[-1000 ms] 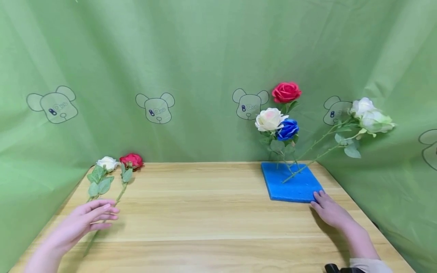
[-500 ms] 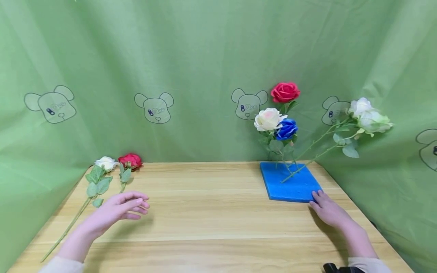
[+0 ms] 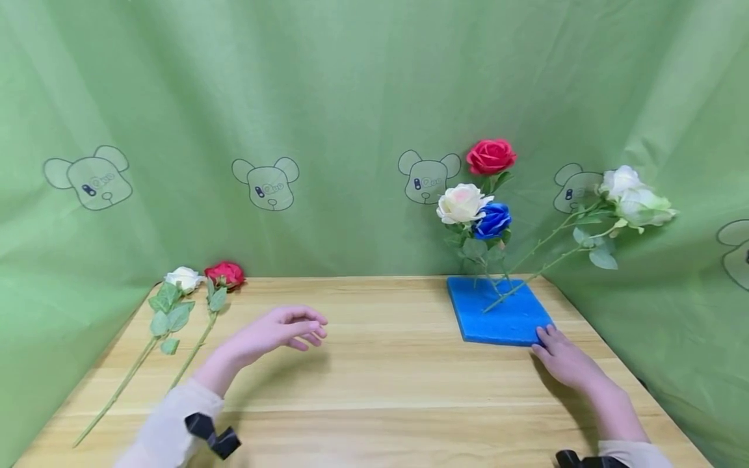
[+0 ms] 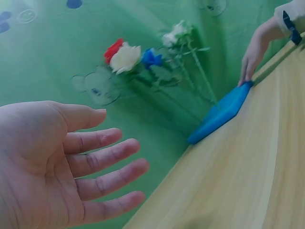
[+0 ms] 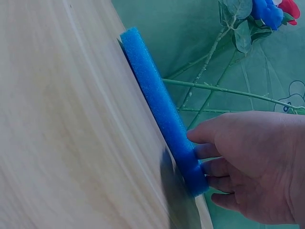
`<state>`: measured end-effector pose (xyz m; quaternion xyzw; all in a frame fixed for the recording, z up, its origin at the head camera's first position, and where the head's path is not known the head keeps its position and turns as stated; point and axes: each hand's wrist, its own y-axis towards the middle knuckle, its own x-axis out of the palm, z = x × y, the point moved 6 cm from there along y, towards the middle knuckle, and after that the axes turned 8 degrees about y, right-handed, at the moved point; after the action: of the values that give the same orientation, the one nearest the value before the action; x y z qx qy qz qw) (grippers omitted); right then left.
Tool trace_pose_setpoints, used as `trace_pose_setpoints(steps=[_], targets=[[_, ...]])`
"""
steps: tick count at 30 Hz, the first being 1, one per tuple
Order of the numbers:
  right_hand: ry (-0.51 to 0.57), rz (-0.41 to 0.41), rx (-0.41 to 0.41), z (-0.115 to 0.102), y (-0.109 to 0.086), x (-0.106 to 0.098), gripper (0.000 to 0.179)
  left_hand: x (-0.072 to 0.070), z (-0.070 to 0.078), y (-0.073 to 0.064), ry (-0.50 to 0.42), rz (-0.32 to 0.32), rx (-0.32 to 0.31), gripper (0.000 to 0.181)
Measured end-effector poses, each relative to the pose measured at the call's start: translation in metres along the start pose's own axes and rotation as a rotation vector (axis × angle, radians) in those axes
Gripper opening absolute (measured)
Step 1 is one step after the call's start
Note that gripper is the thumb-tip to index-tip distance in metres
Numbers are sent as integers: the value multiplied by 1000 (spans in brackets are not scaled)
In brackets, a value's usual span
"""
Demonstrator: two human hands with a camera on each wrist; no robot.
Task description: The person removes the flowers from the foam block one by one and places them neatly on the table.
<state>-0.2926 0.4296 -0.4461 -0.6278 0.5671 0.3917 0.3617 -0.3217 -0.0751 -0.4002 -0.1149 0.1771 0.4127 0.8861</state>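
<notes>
My left hand (image 3: 287, 328) hovers over the table left of centre, holding nothing; in the left wrist view its fingers (image 4: 102, 160) are spread and nearly straight. My right hand (image 3: 564, 361) rests against the near right corner of a blue foam board (image 3: 497, 328). In the right wrist view its fingertips (image 5: 202, 136) touch the board's edge. From the board rise a red rose (image 3: 491, 157), a pinkish-white rose (image 3: 462, 203) and a blue rose (image 3: 493, 221), roughly upright. White and greenish-white roses (image 3: 640, 198) stick out of it too, leaning far right.
On the table's left side lie a white rose (image 3: 184, 279) and a red rose (image 3: 225, 275), their stems pointing toward the near edge. Green cloth (image 3: 351, 97) printed with bear heads hangs behind and at both sides of the wooden table (image 3: 374, 383).
My left hand has moved right and slightly away from me, from over the lying roses toward the table's middle. The right hand has stayed at the foam board's corner.
</notes>
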Motion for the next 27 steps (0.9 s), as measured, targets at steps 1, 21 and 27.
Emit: trace_pose_setpoints(steps=[1,21,27], targets=[[-1,1,-2,0,0,0,60,4,2,6,3,-11,3,45],[-32,8,-12,9,6,5,60,62,48,130,-164,37,18,38],[-34,9,-18,7,7,4,59,86,56,157,-309,131,2,33]])
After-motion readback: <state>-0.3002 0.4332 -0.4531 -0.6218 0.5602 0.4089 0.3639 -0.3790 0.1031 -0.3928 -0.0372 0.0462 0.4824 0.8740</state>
